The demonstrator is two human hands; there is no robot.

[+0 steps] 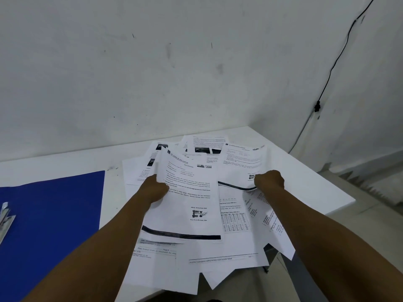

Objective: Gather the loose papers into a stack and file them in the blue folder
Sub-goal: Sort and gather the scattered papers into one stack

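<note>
Several loose printed papers [192,205] lie fanned out and overlapping on the white table [305,171], some hanging over its near edge. My left hand [153,188] grips the left edge of the top sheets, fingers curled under them. My right hand [269,180] pinches a sheet on the right side of the pile and lifts its edge, so the paper bends. The blue folder [54,214] lies open and flat on the table to the left of the pile, apart from both hands.
A metal fastener clip [5,216] sits on the folder's left part. The white wall stands right behind the table. A black cable [331,70] runs down the wall at the right. The table's right edge drops to the floor.
</note>
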